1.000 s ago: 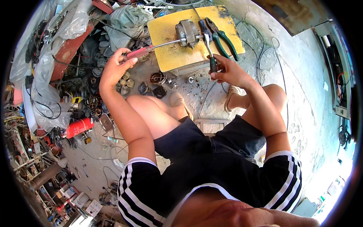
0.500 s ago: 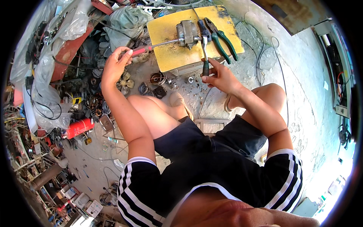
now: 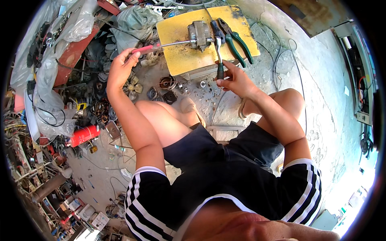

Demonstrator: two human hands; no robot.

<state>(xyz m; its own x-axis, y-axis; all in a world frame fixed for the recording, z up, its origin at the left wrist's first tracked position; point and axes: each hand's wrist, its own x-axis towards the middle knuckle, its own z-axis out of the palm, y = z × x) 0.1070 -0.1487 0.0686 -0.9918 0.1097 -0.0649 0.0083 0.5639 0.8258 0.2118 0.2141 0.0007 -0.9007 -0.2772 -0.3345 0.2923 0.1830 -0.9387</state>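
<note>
Wearing black shirt [image 3: 225,180] with white-striped sleeves, plus dark shorts [image 3: 197,146]. Sitting with bare knees [image 3: 290,100] spread. Clasping with right hand [image 3: 237,81] the dark green grip of a metal-shanked tool [image 3: 219,54], closing thumb and fingers on it. Pointing its shiny shank up toward the right-hand end of the motor [image 3: 200,37] (contact there too small to tell). Gripping with left hand [image 3: 122,67] a pink-red-handled screwdriver [image 3: 146,49], curling fingers and thumb around the handle's end. Running its long shaft rightward, reaching the motor's left side. Having both hands well apart, clamping one tool in each. Seeing the motor resting on a yellow table [image 3: 177,66], between the two held tools. Spotting a dark-handled tool [image 3: 216,29] lying just right of the motor, then green-handled pliers [image 3: 240,44] lying with handles spread. Looking down to the floor [image 3: 227,108]: finding a bladed fan [image 3: 134,86] and round metal parts [image 3: 167,83] near the table. Noting red cylinder [image 3: 85,135] farther left, grey plastic bag [image 3: 136,25] beyond, rusty panel [image 3: 309,16] upper right.
</note>
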